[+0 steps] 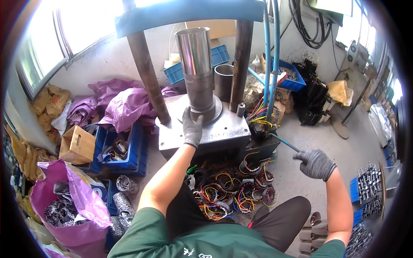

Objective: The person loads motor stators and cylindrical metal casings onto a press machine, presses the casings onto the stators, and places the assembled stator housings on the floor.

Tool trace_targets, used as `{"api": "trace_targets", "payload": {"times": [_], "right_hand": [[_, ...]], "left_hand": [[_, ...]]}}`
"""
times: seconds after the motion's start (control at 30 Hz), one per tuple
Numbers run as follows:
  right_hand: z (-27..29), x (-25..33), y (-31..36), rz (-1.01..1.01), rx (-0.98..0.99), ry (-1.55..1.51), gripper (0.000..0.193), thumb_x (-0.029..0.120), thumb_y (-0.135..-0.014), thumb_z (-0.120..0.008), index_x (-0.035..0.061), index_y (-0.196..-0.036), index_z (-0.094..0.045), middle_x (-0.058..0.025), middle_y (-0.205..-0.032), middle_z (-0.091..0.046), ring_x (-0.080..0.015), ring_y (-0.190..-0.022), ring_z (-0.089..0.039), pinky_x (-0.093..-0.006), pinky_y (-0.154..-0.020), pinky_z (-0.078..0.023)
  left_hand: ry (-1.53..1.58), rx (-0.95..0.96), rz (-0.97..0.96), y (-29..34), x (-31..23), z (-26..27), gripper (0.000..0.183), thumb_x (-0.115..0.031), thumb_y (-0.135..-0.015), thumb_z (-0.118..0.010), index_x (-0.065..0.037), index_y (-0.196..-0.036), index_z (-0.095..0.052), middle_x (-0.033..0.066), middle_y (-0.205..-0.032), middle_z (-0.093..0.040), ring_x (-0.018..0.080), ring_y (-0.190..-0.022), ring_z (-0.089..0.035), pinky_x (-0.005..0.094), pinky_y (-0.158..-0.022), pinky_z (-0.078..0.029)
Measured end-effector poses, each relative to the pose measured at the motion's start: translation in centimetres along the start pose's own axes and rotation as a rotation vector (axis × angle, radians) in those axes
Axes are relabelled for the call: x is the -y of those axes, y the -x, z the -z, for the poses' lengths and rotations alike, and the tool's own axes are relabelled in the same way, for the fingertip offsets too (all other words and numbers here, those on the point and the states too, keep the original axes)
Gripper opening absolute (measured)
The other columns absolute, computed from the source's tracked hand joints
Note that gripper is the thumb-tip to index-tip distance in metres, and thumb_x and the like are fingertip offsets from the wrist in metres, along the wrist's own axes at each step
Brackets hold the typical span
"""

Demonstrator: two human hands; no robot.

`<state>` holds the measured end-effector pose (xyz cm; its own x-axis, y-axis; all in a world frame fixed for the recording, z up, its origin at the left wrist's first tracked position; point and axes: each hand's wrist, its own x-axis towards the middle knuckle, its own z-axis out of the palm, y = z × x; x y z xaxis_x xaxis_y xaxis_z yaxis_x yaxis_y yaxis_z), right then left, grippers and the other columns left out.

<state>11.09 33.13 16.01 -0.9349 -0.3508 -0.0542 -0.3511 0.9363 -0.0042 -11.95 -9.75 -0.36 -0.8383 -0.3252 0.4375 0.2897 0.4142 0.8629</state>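
Because the left hand (192,130) is right at the foot of the tall metal tube (194,58), its fingers could get pinched if the blue beam (189,19) came down or the tube slipped. A push on the blue lever (285,142) too soon might cause that, if it works the beam. The tube is tall and thin, so a bump or a crooked base could tip it over.

The tube looks almost upright on a round plate (217,112) on the metal worktop (232,129), just past the left hand and rising well above it. The left fingers touch its low part, but I cannot tell if that grip holds it or only presses. The right hand (316,164) is closed around the lever's end, well apart from the tube.
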Motion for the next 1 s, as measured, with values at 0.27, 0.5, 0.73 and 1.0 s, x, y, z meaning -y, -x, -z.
{"api": "trace_targets", "payload": {"times": [0.27, 0.5, 0.73, 1.0], "right_hand": [[-3.8, 3.7, 3.4, -0.107, 0.078, -0.141, 0.022, 0.023, -0.081, -0.067, 0.0094, -0.094, -0.077, -0.0154, -0.089, -0.074, -0.035, -0.085, -0.072, -0.0452, -0.079, -0.059], [-5.9, 5.6, 3.9, -0.321, -0.102, -0.159, 0.021, 0.028, -0.083, -0.073, 0.0074, -0.078, -0.072, -0.0159, -0.078, -0.07, -0.0361, -0.073, -0.069, -0.0455, -0.07, -0.056], [-6.1, 5.9, 3.9, -0.409, -0.155, -0.208, 0.021, 0.025, -0.083, -0.075, 0.0056, -0.077, -0.071, -0.0177, -0.073, -0.068, -0.0363, -0.07, -0.068, -0.0453, -0.067, -0.054], [-5.7, 6.0, 3.6, -0.438, -0.184, -0.229, 0.023, 0.024, -0.085, -0.075, 0.0033, -0.078, -0.07, -0.0203, -0.073, -0.065, -0.0375, -0.068, -0.067, -0.045, -0.063, -0.051]], "left_hand": [[-0.146, 0.058, -0.175, -1.3, 1.1, -1.0, 0.083, -0.011, -0.081, -0.079, -0.001, -0.153, -0.039, 0.0239, -0.153, -0.042, 0.0403, -0.144, -0.04, 0.0447, -0.123, -0.033], [-0.216, 0.011, -0.167, -1.5, 0.0, -0.9, 0.084, -0.011, -0.081, -0.079, -0.001, -0.153, -0.038, 0.0241, -0.154, -0.04, 0.0412, -0.146, -0.037, 0.047, -0.124, -0.033], [-0.203, 0.044, -0.095, -1.5, -0.2, -0.5, 0.082, -0.012, -0.083, -0.078, -0.002, -0.153, -0.037, 0.0247, -0.154, -0.04, 0.0418, -0.146, -0.036, 0.0477, -0.124, -0.033], [-0.191, 0.061, -0.117, -1.7, 0.1, 0.0, 0.08, -0.013, -0.085, -0.077, -0.003, -0.155, -0.038, 0.025, -0.155, -0.041, 0.0429, -0.146, -0.038, 0.0483, -0.123, -0.033]]}}
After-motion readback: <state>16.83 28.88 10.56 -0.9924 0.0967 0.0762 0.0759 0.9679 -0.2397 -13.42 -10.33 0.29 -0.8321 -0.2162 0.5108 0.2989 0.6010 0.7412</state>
